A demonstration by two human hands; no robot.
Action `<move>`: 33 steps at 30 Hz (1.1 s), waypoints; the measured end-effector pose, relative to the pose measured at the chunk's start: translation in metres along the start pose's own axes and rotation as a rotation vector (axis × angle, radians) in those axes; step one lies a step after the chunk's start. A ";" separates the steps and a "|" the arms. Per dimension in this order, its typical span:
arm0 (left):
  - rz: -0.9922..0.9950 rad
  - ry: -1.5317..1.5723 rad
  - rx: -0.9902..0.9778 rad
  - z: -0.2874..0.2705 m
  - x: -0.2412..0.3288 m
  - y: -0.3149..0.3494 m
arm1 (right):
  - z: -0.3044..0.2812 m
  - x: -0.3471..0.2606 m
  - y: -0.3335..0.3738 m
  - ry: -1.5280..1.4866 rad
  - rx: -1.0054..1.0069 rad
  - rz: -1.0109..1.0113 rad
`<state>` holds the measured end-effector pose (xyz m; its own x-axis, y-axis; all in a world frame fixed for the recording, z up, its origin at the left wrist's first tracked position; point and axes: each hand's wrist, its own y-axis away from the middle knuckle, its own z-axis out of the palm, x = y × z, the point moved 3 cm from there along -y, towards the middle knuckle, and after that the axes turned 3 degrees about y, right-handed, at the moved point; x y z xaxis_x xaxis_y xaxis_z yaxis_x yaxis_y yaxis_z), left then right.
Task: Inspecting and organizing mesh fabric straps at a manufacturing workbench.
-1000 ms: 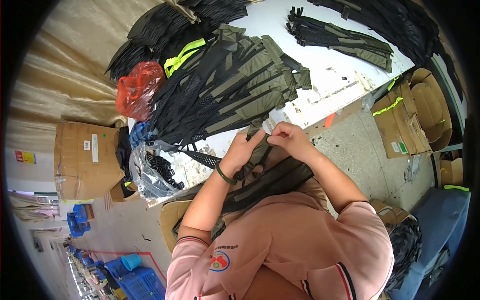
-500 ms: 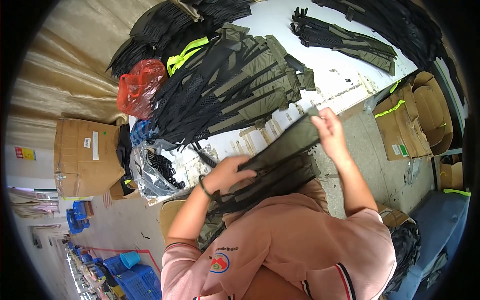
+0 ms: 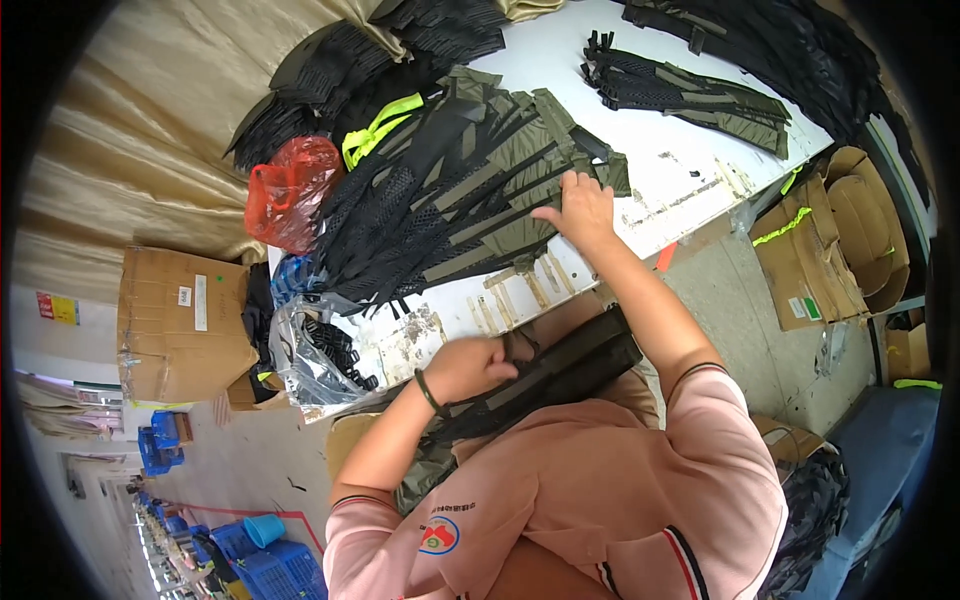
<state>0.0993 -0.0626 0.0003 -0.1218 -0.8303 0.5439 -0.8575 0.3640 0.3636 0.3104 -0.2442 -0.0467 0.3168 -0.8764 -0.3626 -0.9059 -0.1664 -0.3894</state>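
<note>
My right hand [image 3: 585, 207] rests on the right end of a pile of shoulder straps [image 3: 470, 190] in olive fabric and black mesh on the table. Its thumb stands apart from the bent fingers, which touch the topmost fabric. Over my lap, my left hand [image 3: 468, 370] is curled closed beside the left part of several dark olive and black straps [image 3: 570, 365] lying across my thighs. Whatever its fingers enclose is hidden.
The white table [image 3: 545, 50] carries a red plastic bag [image 3: 290, 195], a neon-yellow strip [image 3: 380, 130], a clear bag of black buckles [image 3: 325, 345] and a smaller strap bundle [image 3: 690, 95]. Cardboard boxes stand left [image 3: 185, 325] and right [image 3: 835, 240]; blue crates [image 3: 275, 570] are lower left.
My right hand has let go of the olive strap it held up and moved left and forward onto the pile. That strap now lies on my lap. My left hand's fingers have curled in.
</note>
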 end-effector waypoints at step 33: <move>0.128 0.740 0.362 -0.022 0.032 -0.100 | -0.030 -0.029 0.089 -1.858 -0.278 0.736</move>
<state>0.1920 -0.1160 -0.0022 0.0221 -0.2533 0.9671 -0.9825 0.1734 0.0679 0.2120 -0.2470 -0.0452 -0.3781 0.6126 -0.6941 -0.9252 -0.2749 0.2614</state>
